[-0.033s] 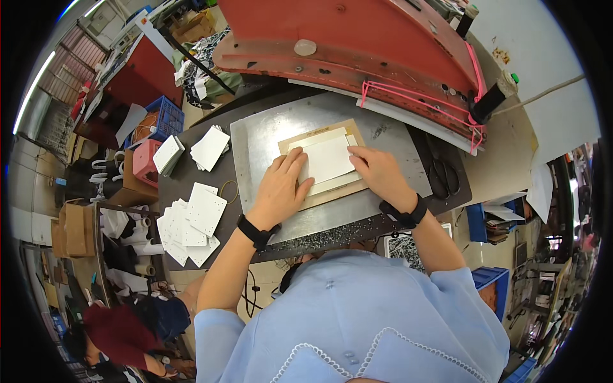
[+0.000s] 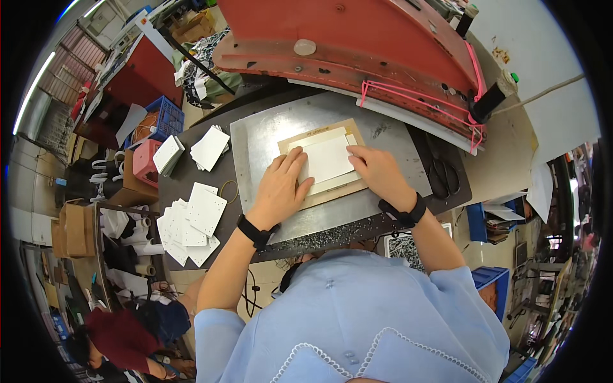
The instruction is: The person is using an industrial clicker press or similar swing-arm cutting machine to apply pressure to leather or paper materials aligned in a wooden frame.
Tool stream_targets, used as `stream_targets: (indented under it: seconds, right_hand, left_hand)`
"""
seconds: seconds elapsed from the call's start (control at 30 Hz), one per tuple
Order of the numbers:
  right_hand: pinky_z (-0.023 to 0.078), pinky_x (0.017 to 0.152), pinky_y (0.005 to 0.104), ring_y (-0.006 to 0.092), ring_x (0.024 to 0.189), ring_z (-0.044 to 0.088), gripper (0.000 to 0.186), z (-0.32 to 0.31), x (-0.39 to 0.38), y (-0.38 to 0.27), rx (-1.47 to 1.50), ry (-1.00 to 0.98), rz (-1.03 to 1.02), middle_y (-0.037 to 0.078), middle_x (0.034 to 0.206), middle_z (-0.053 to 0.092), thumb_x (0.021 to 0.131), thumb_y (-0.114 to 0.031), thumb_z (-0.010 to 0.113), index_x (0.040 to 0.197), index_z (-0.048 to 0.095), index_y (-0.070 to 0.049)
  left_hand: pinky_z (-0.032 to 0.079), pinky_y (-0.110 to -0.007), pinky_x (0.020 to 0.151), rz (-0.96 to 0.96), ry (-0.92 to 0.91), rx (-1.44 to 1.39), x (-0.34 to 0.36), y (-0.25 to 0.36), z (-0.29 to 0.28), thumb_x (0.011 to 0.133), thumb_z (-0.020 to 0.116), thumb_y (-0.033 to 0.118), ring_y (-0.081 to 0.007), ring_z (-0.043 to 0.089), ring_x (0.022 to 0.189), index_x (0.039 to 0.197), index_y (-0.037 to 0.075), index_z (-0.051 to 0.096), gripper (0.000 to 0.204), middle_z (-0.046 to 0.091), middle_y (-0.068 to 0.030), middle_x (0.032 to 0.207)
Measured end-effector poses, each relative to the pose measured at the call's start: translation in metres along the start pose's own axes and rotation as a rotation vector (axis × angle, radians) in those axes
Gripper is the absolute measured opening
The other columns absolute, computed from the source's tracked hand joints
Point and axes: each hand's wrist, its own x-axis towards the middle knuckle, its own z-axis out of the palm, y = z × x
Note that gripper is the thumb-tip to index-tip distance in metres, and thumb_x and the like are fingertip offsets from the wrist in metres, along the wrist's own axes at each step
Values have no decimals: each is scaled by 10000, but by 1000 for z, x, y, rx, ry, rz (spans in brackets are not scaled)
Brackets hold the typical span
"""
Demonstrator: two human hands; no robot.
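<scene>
A white card [image 2: 322, 156] lies on a slightly larger pale piece and a tan board [image 2: 332, 198] with markings, on a steel plate [image 2: 255, 137]. My left hand [image 2: 281, 185] rests along the card's left side, fingers lying on it and slightly apart. My right hand [image 2: 380, 175] holds the card's right edge with its fingertips close together, other fingers curled. To the left on the dark table [image 2: 175, 191] are two small stacks of white pieces [image 2: 207, 147] and a spread pile of punched white pieces [image 2: 204, 214].
A red machine [image 2: 351, 38] overhangs the plate, with pink cord [image 2: 418, 102] and black posts. Black scissors [image 2: 444, 179] lie at the right. Small fragments scatter along the front edge. Blue crates [image 2: 491, 281] stand low. A co-worker in maroon [image 2: 124, 332] bends at lower left.
</scene>
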Motion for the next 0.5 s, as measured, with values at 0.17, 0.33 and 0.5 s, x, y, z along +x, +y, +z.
stream_targets:
  seconds: [0.17,0.33,0.5]
  right_hand:
    - [516,696,470,373,821,669,229,-16,10,-24,-304,-191,107,182,938,698,926,-195,570,1099,671,-85]
    - [508,670,403,288,761,669,318,-52,10,-13,-24,341,125,151,886,686,904,-265,642,1167,646,-88]
    - [421,958,374,242,1118,518,524,-165,14,25,-284,1129,-74,141,1188,547,907,-292,715,1289,528,14]
  left_hand:
    - [415,-421,1028,-18,1,-23,-2,-1,-3,928,606,224,-377,499,1196,1325,-37,505,486,484,-184,1413]
    - [406,-435,1043,-187,269,-251,-22,-9,-16,962,583,214,-373,496,1244,1325,10,528,421,488,-186,1415]
    - [505,-323,895,-312,492,-339,-55,-12,-40,999,548,178,-252,577,1143,1238,-4,596,304,529,-161,1362]
